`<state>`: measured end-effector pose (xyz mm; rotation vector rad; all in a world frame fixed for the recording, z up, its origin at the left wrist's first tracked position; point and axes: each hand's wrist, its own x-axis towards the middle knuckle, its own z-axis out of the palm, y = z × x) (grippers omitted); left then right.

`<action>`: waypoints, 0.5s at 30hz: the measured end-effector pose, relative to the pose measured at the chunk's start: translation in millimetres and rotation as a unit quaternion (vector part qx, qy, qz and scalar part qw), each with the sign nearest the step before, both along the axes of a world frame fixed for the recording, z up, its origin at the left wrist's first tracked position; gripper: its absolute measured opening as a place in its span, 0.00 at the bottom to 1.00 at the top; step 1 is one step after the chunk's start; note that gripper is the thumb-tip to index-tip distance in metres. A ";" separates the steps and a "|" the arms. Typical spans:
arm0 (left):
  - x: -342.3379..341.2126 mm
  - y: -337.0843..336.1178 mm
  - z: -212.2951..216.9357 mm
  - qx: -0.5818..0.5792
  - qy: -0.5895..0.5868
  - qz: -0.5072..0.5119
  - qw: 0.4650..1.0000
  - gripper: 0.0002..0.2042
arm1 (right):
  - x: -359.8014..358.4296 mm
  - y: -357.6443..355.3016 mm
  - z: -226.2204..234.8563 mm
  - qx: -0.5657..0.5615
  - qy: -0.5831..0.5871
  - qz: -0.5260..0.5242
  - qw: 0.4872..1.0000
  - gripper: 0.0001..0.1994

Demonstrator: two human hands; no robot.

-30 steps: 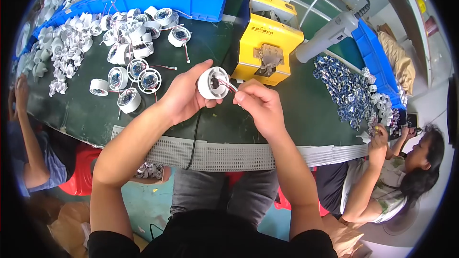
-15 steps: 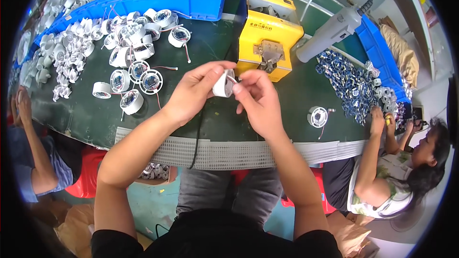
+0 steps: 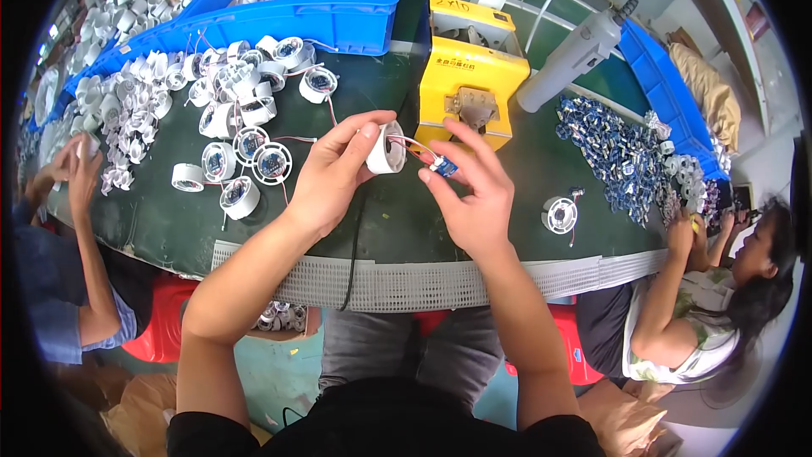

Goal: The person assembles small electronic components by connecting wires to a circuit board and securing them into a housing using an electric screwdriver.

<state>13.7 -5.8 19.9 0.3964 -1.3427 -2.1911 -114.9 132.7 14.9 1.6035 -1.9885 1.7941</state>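
Note:
My left hand (image 3: 337, 167) is closed on a round white plastic housing (image 3: 387, 151), held upright on edge above the table. Thin red and white wires (image 3: 412, 143) run out of its open face to a small blue circuit board (image 3: 441, 167). That board is pinched between the thumb and fingers of my right hand (image 3: 475, 190). The two hands are a short way apart, with the wires spanning the gap. Just beyond my right hand stands a yellow machine (image 3: 465, 76) with a metal mechanism on its front.
White housings with boards and wires (image 3: 272, 162) lie left of my hands, and one wired housing (image 3: 559, 215) lies right. A blue bin (image 3: 355, 27) of white parts stands at the back. Loose blue boards (image 3: 609, 156) are heaped right, by a grey tool (image 3: 571, 59). Co-workers sit at both sides.
My right hand has moved away from the housing and now holds the blue board out on its wires. The housing has turned slightly. The person on the left has raised their hands.

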 end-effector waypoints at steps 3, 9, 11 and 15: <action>0.7 -2.7 -5.4 0.014 0.008 0.003 1.000 0.16 | 0.3 0.7 6.3 0.018 0.044 0.039 0.998 0.12; 1.5 4.2 -2.4 0.007 0.036 -0.081 0.996 0.20 | -4.5 8.0 4.8 0.013 -0.269 0.115 0.956 0.08; 0.8 6.7 -4.8 0.038 0.053 -0.129 0.990 0.20 | 0.4 5.1 3.8 -0.009 -0.309 0.094 0.946 0.09; 0.0 13.1 -5.7 0.086 0.082 -0.167 0.979 0.19 | 5.8 0.7 -2.5 -0.041 -0.364 0.145 0.919 0.08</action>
